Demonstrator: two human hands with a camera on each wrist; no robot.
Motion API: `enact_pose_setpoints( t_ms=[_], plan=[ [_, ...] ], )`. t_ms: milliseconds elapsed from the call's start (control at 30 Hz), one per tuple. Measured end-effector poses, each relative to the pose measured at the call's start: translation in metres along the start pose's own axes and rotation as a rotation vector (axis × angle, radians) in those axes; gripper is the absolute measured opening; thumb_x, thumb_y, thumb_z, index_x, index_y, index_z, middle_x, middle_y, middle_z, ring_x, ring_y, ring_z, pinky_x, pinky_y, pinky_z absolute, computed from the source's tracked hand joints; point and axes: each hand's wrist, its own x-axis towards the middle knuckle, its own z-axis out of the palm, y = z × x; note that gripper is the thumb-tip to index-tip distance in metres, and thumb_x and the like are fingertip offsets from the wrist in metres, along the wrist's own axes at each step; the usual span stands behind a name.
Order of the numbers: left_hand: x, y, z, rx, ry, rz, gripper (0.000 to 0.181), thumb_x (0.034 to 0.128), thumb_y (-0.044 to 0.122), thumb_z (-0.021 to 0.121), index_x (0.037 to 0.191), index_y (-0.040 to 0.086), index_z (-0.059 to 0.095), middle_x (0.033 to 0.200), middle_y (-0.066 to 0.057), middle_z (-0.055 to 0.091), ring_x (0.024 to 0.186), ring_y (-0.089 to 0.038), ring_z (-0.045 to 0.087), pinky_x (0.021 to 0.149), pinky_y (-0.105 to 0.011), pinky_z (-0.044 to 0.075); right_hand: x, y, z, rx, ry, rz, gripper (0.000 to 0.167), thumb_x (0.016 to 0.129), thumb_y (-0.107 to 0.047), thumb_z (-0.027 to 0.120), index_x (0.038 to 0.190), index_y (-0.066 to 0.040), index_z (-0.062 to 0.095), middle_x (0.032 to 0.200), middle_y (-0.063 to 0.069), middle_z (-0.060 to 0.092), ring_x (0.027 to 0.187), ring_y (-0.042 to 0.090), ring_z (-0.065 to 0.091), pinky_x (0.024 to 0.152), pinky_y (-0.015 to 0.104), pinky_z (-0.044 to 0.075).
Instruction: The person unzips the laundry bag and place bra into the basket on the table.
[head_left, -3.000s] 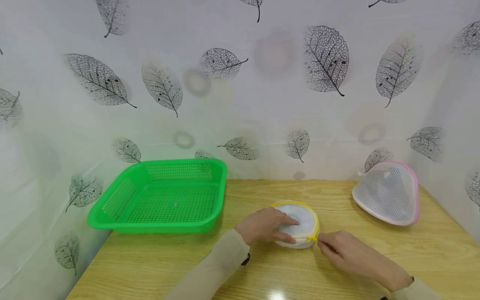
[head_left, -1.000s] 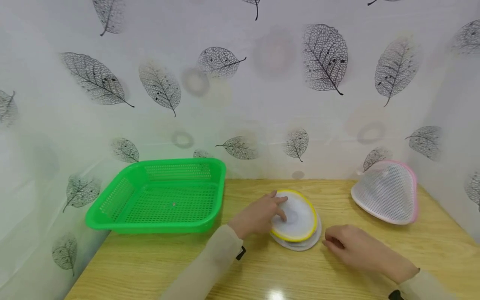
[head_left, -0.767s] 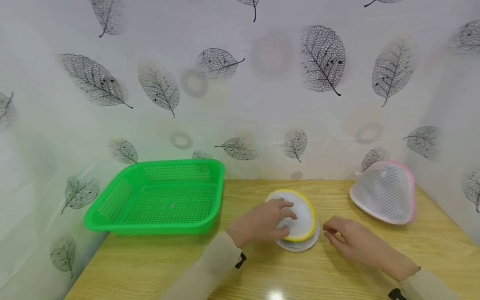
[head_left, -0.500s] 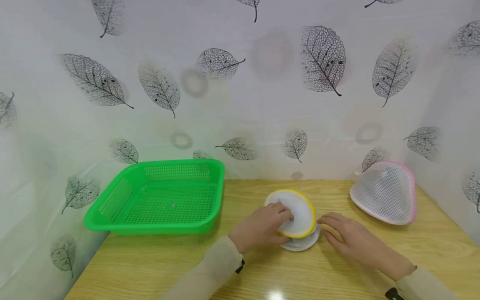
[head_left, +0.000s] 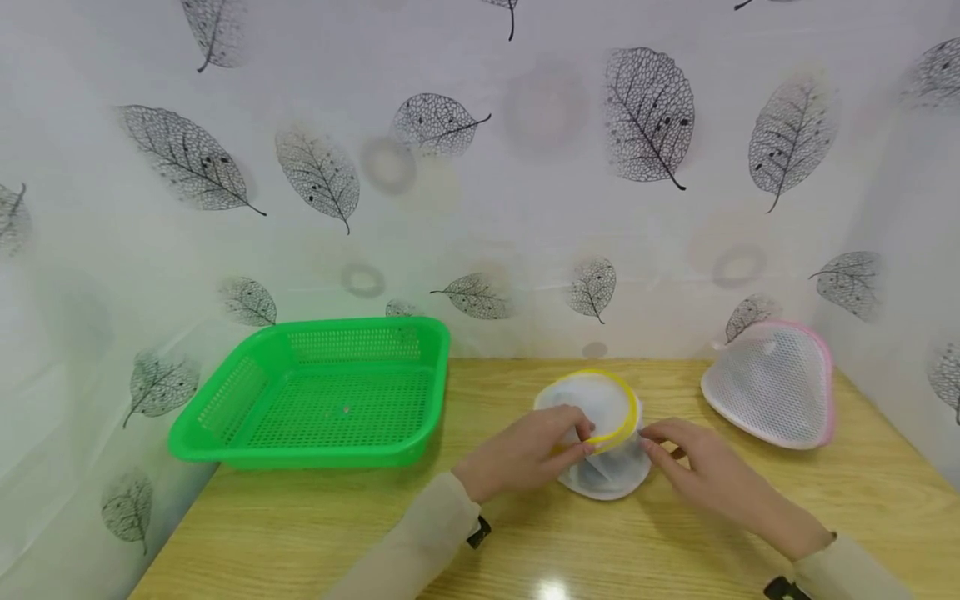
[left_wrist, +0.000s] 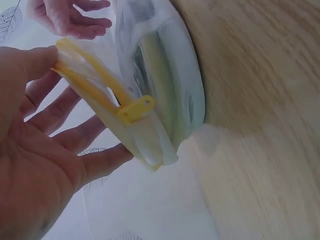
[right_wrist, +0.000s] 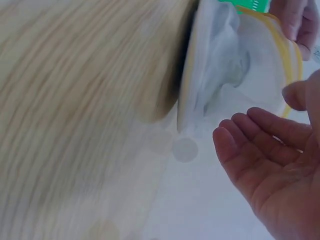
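Observation:
A round white mesh laundry bag (head_left: pixel 603 479) with a yellow zipper stands on the table between my hands. Its yellow-edged top is tilted, and the white side below it is drawn out. My left hand (head_left: pixel 525 450) pinches the near edge of that top between thumb and fingers. In the left wrist view the yellow zipper pull (left_wrist: pixel 136 110) hangs close to the left fingers. At the bag's right side is my right hand (head_left: pixel 712 475), its fingers loosely bent and the thumb apart from them. The right fingertips are at the mesh; whether they touch it is unclear.
A green plastic basket (head_left: pixel 438 400) with perforated walls stands at the left of the wooden table (head_left: pixel 525 550). Another white mesh bag (head_left: pixel 772 387) with pink trim lies at the back right. A leaf-patterned curtain (head_left: pixel 540 208) hangs behind the table.
The right hand has let go of the zipper pull and come back to the bag's side. The bag has turned, and the left hand, earlier resting on top, now grips and lifts its edge.

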Motion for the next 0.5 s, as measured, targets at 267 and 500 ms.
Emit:
enact_pose_setpoints(
  t_ms=[267, 500],
  plan=[
    [0.003, 0.007, 0.007, 0.002, -0.004, 0.071, 0.008, 0.1038, 0.021, 0.061, 0.104, 0.013, 0.063, 0.101, 0.004, 0.068, 0.093, -0.002, 0.056, 0.087, -0.007, 0.043, 0.009, -0.004, -0.011, 0.236, -0.158, 0.43, 0.026, 0.103, -0.024, 0.062, 0.106, -0.002, 0.076, 0.09, 0.003, 0.077, 0.076, 0.005, 0.07, 0.063, 0.025, 0.058],
    [0.004, 0.009, 0.008, -0.144, 0.03, 0.005, 0.012, 0.1068, 0.021, 0.055, 0.109, 0.012, 0.061, 0.118, -0.001, 0.071, 0.108, -0.003, 0.062, 0.096, -0.013, 0.048, 0.009, -0.001, -0.012, 0.374, -0.223, 0.646, 0.022, 0.099, -0.015, 0.062, 0.104, 0.005, 0.071, 0.084, 0.007, 0.074, 0.072, 0.009, 0.068, 0.064, 0.027, 0.06]
  ],
)
